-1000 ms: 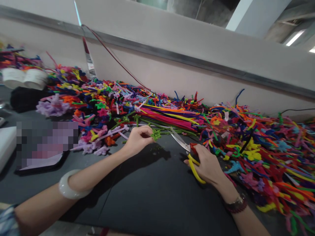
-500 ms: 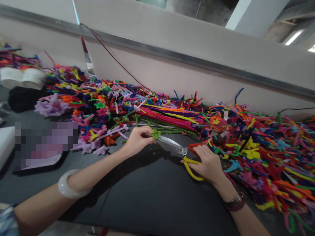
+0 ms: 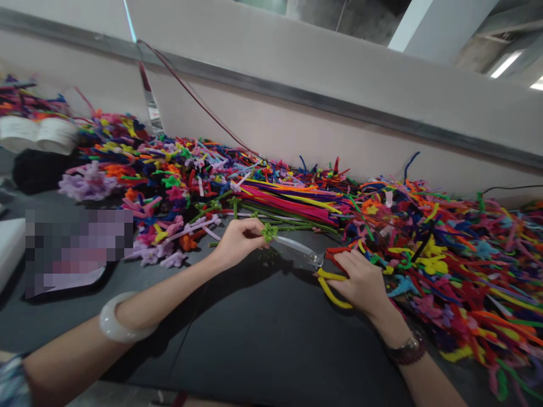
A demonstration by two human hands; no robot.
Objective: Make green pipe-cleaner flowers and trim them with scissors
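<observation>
Dark grey worktop [image 3: 254, 339]. Heaped along back edge: multicoloured pipe cleaners [image 3: 445, 254], with bundle of straight stems [image 3: 292, 203] mid-heap. Lilac flowers [image 3: 87, 183] far left, black lump [image 3: 34, 169] beside. Green fluff scraps [image 3: 271, 259] centre.

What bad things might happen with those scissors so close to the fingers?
1. The scissors in the right hand point their blades at the green flower, right beside the fingertips of the left hand. A slip might nick a finger.
2. The blade tips reach the flower itself, so a snip too deep might cut off a petal.
3. The pile of fuzzy sticks lies against the right hand and might snag the yellow handles.
</observation>
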